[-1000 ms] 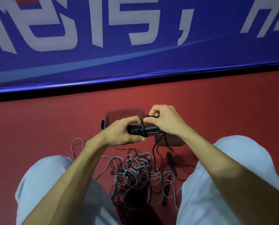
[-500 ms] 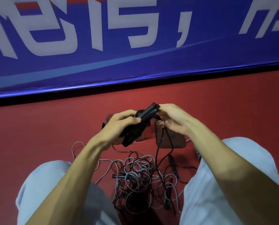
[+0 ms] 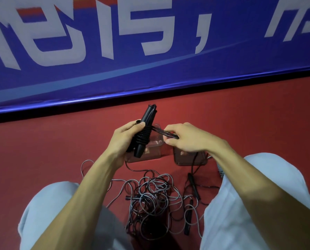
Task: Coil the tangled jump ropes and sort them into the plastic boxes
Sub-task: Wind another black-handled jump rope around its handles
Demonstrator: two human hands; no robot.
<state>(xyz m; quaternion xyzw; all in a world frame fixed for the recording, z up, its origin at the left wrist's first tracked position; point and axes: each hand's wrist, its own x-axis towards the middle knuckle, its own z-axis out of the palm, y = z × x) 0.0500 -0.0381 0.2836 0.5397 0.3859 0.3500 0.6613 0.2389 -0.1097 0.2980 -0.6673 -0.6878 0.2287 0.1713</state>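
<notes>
My left hand (image 3: 122,139) grips a pair of black jump rope handles (image 3: 144,130), held upright with black cord wound tightly round their middle. My right hand (image 3: 185,137) pinches the free end of that black cord (image 3: 166,132), stretched taut to the right of the handles. Two clear plastic boxes sit on the red floor beneath my hands: the left box (image 3: 150,154) and the right box (image 3: 190,159), both partly hidden. Between my knees lies a tangled heap of grey and black ropes (image 3: 150,201) with loose black handles (image 3: 193,186).
A blue banner wall (image 3: 150,51) with white characters stands just beyond the boxes. My knees in light trousers (image 3: 250,195) flank the rope heap on both sides. Red floor (image 3: 42,150) extends left and right.
The handles have swung from lying sideways to standing nearly upright in my left hand. My right hand has shifted right, pulling the cord end taut away from the wound bundle.
</notes>
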